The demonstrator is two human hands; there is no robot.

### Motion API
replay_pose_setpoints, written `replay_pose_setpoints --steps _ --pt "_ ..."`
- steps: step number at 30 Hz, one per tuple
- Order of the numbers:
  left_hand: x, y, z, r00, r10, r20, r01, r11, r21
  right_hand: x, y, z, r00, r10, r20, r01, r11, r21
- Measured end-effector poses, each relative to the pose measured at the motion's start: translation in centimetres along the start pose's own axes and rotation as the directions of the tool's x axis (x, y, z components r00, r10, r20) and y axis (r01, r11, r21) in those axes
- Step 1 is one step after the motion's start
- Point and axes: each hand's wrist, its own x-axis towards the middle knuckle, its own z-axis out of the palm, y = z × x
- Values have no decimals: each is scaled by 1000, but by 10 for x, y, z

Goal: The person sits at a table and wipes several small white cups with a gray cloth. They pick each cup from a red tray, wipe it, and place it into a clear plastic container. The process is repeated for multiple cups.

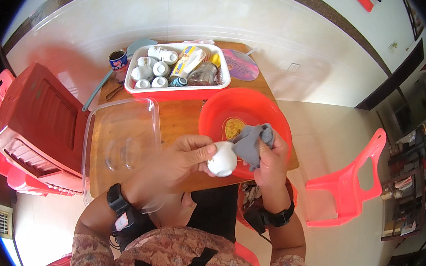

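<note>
A small white ceramic cup (222,159), tilted with its base towards me, is between the thumb and fingers of my left hand (190,154). Bunched in my right hand (273,161) is a grey cloth (252,144), its edge close beside the cup; whether they touch I cannot tell. Both hands are over the near part of a red plastic basin (272,109), which has a yellow printed patch on its bottom. Beyond, a red and white tub (176,92) holds several white cups (142,73), a glass jar (203,74) and a yellow and white packet (185,62).
A clear plastic lid (124,106) lies at the left of the wooden table (178,116). Behind it stand a blue can (118,60) and a blue-handled fly swatter (99,89). A pink fan (240,65) lies by the wall. Red chairs (348,190) flank the table; a red bin (246,212) is below.
</note>
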Motion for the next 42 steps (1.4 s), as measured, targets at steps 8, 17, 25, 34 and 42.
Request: replay_pose_setpoints --steps 8,17,25,34,42 --pt "13 -17 24 928 230 -292 -188 968 163 -22 24 40 700 -652 291 629 369 -684" --pt "-11 -3 33 735 557 387 -512 81 855 -13 -3 29 976 175 129 -185 980 73" --pt "-29 -14 45 823 561 86 -346 375 860 -44 30 41 832 -534 150 547 746 -378" --pt "-63 -13 41 711 572 409 -552 94 828 -66 26 35 945 14 327 -91 971 221" --pt "-86 -8 43 815 554 170 -329 201 923 -74 48 60 905 -390 171 414 899 -142"
